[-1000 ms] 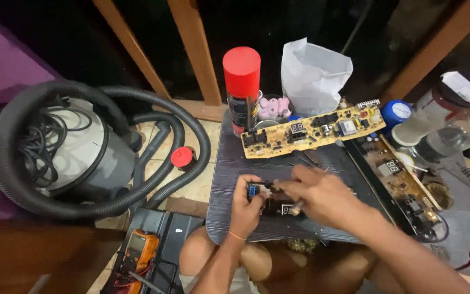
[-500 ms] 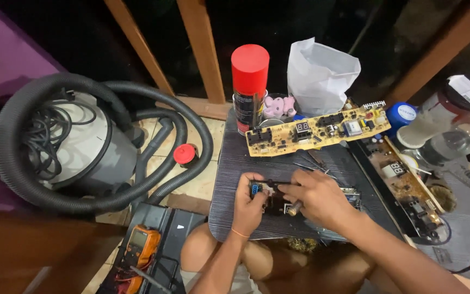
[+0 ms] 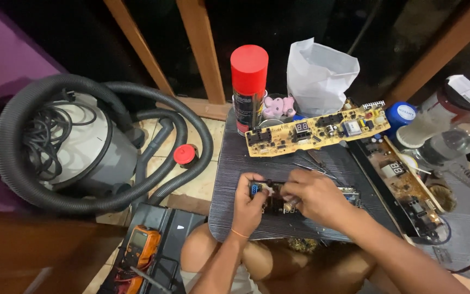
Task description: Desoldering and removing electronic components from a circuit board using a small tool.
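Circuit board (image 3: 278, 204), small and dark, pinned flat on the striped grey work board (image 3: 300, 169) that rests across the knees, close to the body for a steady look. Left hand (image 3: 247, 204) clamped on its left end, thumb and fingers pinching near a blue component, keeping it from sliding. Right hand (image 3: 315, 196) curled over the middle, fingertips closed on something small and slim against the parts; what exactly, cannot tell. Second yellow circuit board (image 3: 314, 129) parked just behind, out of the way yet within reach. Red-capped spray can (image 3: 248, 87) upright at the far edge, beside a white plastic bag (image 3: 319, 73). Vacuum cleaner (image 3: 77, 147) with coiled hose off to the left, orange multimeter (image 3: 140, 245) down by the left knee.
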